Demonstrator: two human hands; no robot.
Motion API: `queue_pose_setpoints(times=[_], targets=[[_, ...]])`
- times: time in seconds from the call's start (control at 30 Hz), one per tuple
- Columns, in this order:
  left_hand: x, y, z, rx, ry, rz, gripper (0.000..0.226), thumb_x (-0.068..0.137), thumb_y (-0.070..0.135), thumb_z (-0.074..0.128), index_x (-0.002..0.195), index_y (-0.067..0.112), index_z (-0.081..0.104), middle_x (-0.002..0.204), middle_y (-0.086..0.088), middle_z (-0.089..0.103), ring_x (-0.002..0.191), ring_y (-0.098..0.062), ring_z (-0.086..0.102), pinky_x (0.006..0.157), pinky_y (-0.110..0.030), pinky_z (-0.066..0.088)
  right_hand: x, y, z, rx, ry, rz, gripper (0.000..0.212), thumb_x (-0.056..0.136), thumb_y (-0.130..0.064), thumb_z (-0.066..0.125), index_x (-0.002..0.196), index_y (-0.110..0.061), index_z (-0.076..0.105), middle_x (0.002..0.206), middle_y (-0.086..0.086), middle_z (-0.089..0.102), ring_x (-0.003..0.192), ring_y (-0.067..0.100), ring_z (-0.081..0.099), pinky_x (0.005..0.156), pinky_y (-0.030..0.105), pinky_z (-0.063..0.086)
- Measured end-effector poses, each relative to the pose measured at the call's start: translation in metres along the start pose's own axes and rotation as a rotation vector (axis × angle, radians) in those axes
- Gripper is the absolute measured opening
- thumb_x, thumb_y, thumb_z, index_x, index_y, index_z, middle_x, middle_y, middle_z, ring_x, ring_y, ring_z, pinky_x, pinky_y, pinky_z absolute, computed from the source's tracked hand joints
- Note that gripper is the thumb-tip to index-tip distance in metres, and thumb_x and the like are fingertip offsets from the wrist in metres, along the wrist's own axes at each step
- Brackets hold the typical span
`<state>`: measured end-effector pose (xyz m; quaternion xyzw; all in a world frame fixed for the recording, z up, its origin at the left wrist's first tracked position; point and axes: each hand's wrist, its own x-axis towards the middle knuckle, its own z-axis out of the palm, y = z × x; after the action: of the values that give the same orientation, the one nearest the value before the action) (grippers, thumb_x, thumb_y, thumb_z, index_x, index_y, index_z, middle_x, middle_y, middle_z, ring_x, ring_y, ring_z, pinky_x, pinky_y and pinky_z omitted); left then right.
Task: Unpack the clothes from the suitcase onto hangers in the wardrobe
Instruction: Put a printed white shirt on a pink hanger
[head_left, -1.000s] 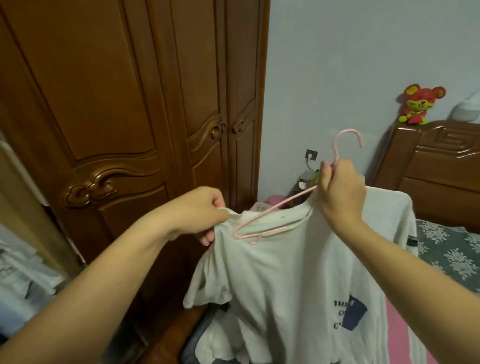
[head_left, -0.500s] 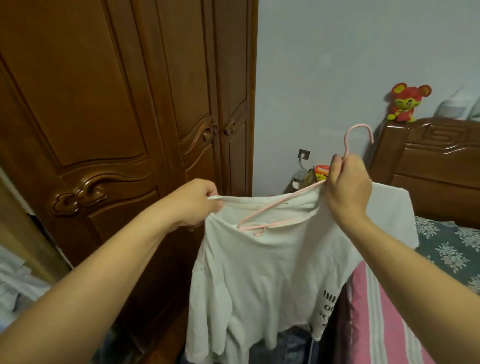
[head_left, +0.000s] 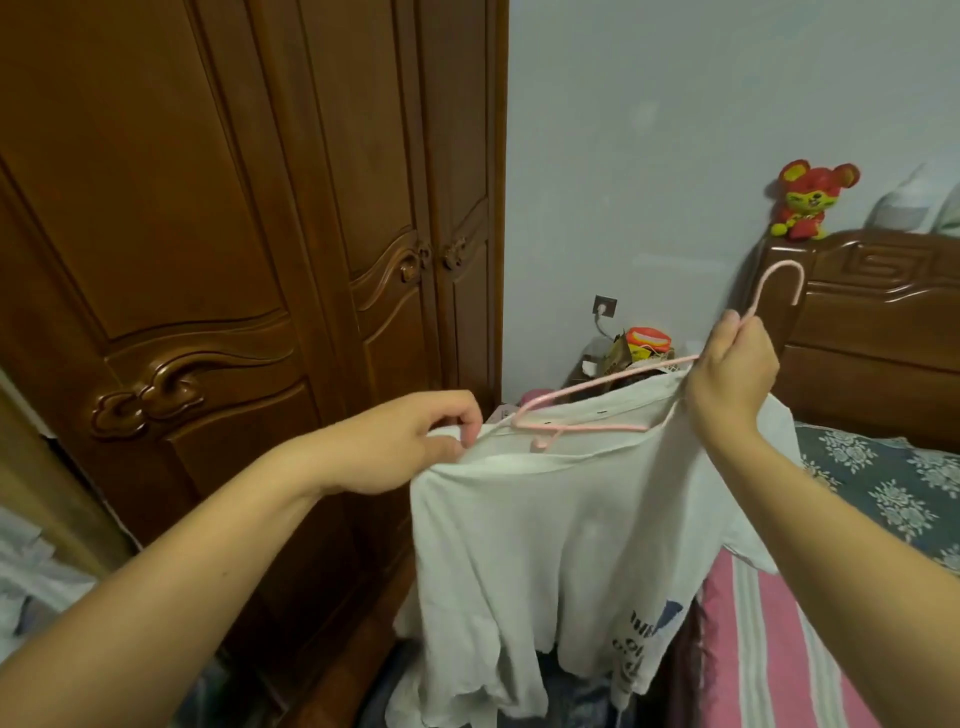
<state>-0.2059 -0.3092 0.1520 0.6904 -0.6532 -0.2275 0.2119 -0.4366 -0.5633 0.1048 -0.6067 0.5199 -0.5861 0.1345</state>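
Observation:
A white T-shirt (head_left: 545, 545) with dark print near its hem hangs in front of me. A pink hanger (head_left: 587, 427) sits partly inside its neck opening, hook (head_left: 779, 280) pointing up to the right. My right hand (head_left: 732, 379) grips the hanger's neck together with the shirt's right shoulder. My left hand (head_left: 410, 441) pinches the collar edge at the left. The brown wooden wardrobe (head_left: 234, 234) stands at left with its doors closed. The suitcase is not clearly visible; dark clothes (head_left: 571, 696) lie below the shirt.
A bed with a striped pink sheet (head_left: 769, 649) and a floral blue cover (head_left: 883, 478) is at right, its wooden headboard (head_left: 883, 312) bearing a red plush toy (head_left: 810, 200). A cluttered bedside spot (head_left: 634, 348) sits by the wall socket (head_left: 604, 305). Pale folded fabric (head_left: 26, 571) lies at far left.
Both hands have lifted the shirt and spread its collar wider. My right hand moved up and right with the hanger; the hanger's left arm sits deeper across the neck opening.

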Motion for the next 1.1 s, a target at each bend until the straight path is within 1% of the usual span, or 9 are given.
queue_pose_setpoints(times=[0.13,0.3,0.47,0.57,0.7,0.8,0.97,1.03,1.1], targets=[[0.012,0.001,-0.002,-0.004,0.196,-0.197,0.021,0.097,0.017,0.059,0.104,0.033,0.07,0.096,0.016,0.06,0.068,-0.001,0.052,0.056,-0.014,0.038,-0.014,0.001,-0.001,-0.048,-0.082,-0.077,0.033,0.107,-0.025,0.036,0.08,-0.008,0.044,0.083,0.021,0.051,0.082,0.041,0.051,0.068,0.041,0.028],[0.036,0.046,0.029,-0.267,0.274,-0.017,0.025,0.097,0.012,0.055,0.115,0.026,0.065,0.083,0.004,0.066,0.055,-0.006,0.06,0.054,-0.025,0.05,-0.045,-0.039,0.013,-0.052,-0.129,-0.214,0.029,0.103,-0.026,0.043,0.083,-0.006,0.051,0.083,0.022,0.057,0.077,0.038,0.052,0.065,0.04,0.024],[0.069,0.05,0.02,-0.362,0.727,-0.028,0.015,0.093,0.01,0.061,0.102,0.02,0.067,0.09,0.006,0.064,0.082,0.001,0.06,0.067,-0.015,0.047,-0.068,-0.055,0.009,-0.109,-0.235,-0.462,0.034,0.1,-0.036,0.04,0.076,-0.013,0.047,0.07,0.004,0.047,0.062,0.031,0.044,0.058,0.034,0.024],[0.071,0.045,0.003,-0.373,0.506,-0.056,0.015,0.093,0.017,0.066,0.105,0.025,0.066,0.087,0.0,0.068,0.079,-0.009,0.063,0.068,-0.024,0.048,-0.072,-0.044,0.007,-0.126,-0.286,-0.419,0.035,0.102,-0.038,0.038,0.077,-0.014,0.046,0.072,0.001,0.044,0.068,0.035,0.053,0.058,0.036,0.028],[0.063,0.04,0.028,-0.162,0.242,0.22,0.021,0.094,0.019,0.065,0.113,0.027,0.068,0.095,0.001,0.07,0.09,-0.007,0.066,0.086,-0.029,0.053,-0.069,-0.059,0.007,0.031,-0.314,-0.268,0.033,0.103,-0.029,0.047,0.074,-0.015,0.04,0.067,-0.002,0.043,0.069,0.029,0.046,0.062,0.036,0.022],[0.055,0.024,0.017,-0.175,0.264,0.316,0.032,0.098,0.02,0.062,0.129,0.025,0.057,0.115,0.007,0.062,0.108,-0.005,0.062,0.096,-0.027,0.051,-0.055,-0.062,0.001,0.095,-0.342,-0.231,0.033,0.103,-0.028,0.051,0.075,-0.01,0.048,0.071,0.003,0.051,0.069,0.024,0.046,0.061,0.033,0.019],[0.049,-0.012,0.011,0.53,0.491,0.241,0.022,0.104,0.041,0.041,0.111,0.03,0.058,0.1,0.012,0.061,0.09,-0.012,0.063,0.076,-0.039,0.056,-0.038,-0.061,-0.014,0.186,-0.636,-0.317,0.021,0.103,-0.03,0.049,0.093,-0.015,0.061,0.081,-0.007,0.06,0.076,0.01,0.054,0.065,0.018,0.038],[0.046,-0.031,0.003,0.574,0.56,0.245,0.025,0.106,0.039,0.039,0.112,0.028,0.061,0.096,0.01,0.06,0.086,-0.014,0.063,0.07,-0.04,0.055,-0.036,-0.04,-0.019,0.079,-0.807,-0.475,0.025,0.102,-0.043,0.043,0.105,-0.024,0.06,0.087,-0.014,0.06,0.08,0.008,0.056,0.069,0.025,0.04],[0.04,-0.049,-0.01,0.6,0.597,0.243,0.027,0.107,0.036,0.038,0.117,0.028,0.062,0.094,0.01,0.058,0.082,-0.014,0.061,0.066,-0.041,0.054,-0.032,-0.007,-0.024,-0.185,-0.859,-0.623,0.03,0.096,-0.057,0.032,0.093,-0.035,0.051,0.08,-0.016,0.054,0.077,0.016,0.056,0.064,0.033,0.035]])
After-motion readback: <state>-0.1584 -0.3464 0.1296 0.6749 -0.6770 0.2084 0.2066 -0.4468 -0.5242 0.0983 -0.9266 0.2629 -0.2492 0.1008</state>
